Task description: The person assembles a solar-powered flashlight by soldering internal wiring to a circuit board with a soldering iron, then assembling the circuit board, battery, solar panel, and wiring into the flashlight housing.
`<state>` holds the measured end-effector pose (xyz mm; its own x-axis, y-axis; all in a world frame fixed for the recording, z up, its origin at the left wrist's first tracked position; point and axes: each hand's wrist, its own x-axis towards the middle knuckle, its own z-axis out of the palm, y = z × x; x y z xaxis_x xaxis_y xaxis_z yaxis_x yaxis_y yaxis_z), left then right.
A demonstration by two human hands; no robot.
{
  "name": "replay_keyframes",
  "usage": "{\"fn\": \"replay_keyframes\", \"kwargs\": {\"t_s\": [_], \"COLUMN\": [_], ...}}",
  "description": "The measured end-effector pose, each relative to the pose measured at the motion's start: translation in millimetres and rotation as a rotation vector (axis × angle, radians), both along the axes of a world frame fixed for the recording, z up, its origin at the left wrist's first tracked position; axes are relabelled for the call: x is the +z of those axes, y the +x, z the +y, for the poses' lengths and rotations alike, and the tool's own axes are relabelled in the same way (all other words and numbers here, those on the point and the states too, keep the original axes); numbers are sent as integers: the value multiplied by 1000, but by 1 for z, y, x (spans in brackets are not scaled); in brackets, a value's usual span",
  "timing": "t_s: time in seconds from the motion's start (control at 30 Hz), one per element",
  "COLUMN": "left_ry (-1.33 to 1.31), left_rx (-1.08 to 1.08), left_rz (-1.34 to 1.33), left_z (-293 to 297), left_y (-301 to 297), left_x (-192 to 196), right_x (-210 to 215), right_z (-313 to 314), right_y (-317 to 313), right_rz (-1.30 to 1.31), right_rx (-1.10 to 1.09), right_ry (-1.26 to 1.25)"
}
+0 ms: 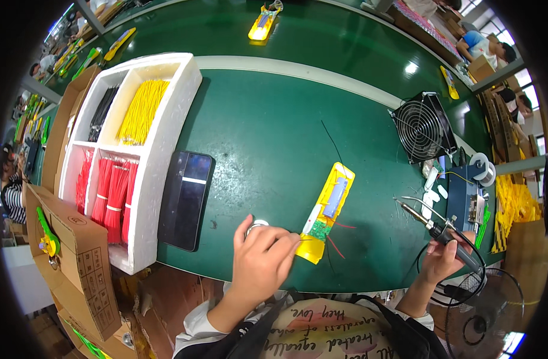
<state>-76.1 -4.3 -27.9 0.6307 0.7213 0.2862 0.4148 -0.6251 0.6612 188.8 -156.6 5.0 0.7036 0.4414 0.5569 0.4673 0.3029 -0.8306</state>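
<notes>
A long yellow plastic housing [333,197] lies on the green table [268,131], with a small green circuit board [320,229] and thin red and black wires at its near end. My left hand [263,257] rests beside that near end, fingertips touching the yellow piece, and partly covers a small round metal part [258,224]. My right hand [444,258] grips the dark handle of a soldering iron [432,227], whose tip points up and left, apart from the housing.
A white foam tray [160,137] holds bundles of yellow, black and red wires at the left. A black phone [186,197] lies next to it. A small black fan [423,127], a solder spool [482,169] and a blue iron stand [465,197] are at the right. Cardboard boxes stand at the lower left.
</notes>
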Motion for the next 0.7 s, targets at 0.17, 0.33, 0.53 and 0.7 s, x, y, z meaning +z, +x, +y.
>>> {"fn": "replay_keyframes", "kwargs": {"t_s": [0.17,0.33,0.53,0.7], "left_ry": [5,21,-22,-68], "left_rx": [230,327,329,331], "left_rz": [-135,-146,-129,-123], "left_z": [-23,-28,-27,-27], "left_y": [11,21,26,29], "left_x": [-15,-16,-16,-12], "right_x": [14,14,-3,-8], "right_z": [22,21,19,21], "right_y": [-20,-48,-53,-53], "right_rz": [18,45,-66,-50], "right_rx": [198,217,358,383], "right_ry": [-123,-282,-468,-567]}}
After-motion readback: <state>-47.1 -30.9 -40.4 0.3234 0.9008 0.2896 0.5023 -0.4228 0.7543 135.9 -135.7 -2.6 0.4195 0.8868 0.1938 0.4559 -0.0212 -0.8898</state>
